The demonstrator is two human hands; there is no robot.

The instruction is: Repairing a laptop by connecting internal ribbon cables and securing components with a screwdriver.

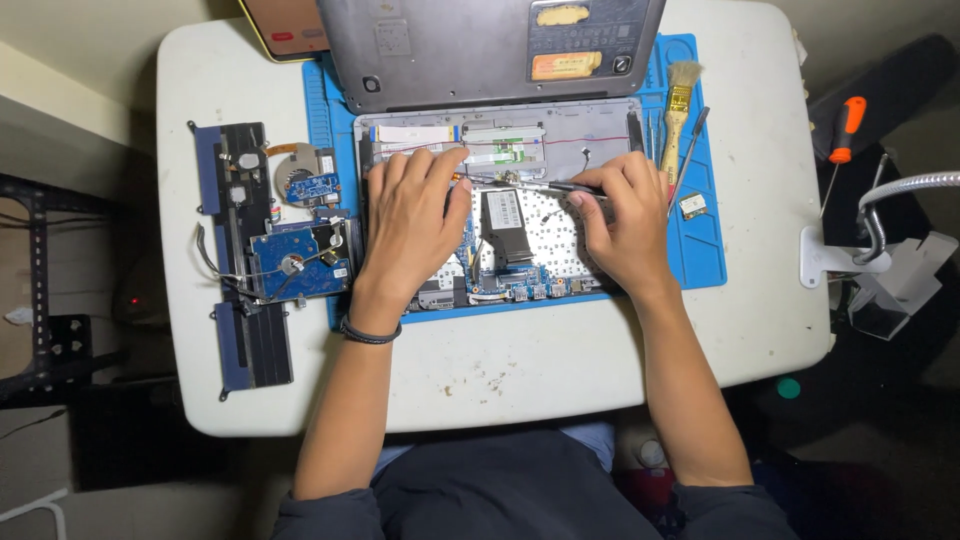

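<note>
- A pale yellow rectangular label [562, 15] sits at the top of the grey laptop lid [450, 60], its edges torn.
- An orange-tan rectangular label [565, 65] lies just below it on the same lid.
- A small grey square label [392, 38] sits to their left.
- A white rectangular label [505, 208] covers a black part inside the opened laptop, between the two hands.
- A phone screen [288, 25] in a yellow case shows reddish-brown at the table's far edge.

A brush [680, 105] with a wooden handle lies on the blue mat [700, 250] — beside it a small chip [692, 206]; an orange-handled screwdriver [842, 140] rests off the white table [560, 360], right.
</note>
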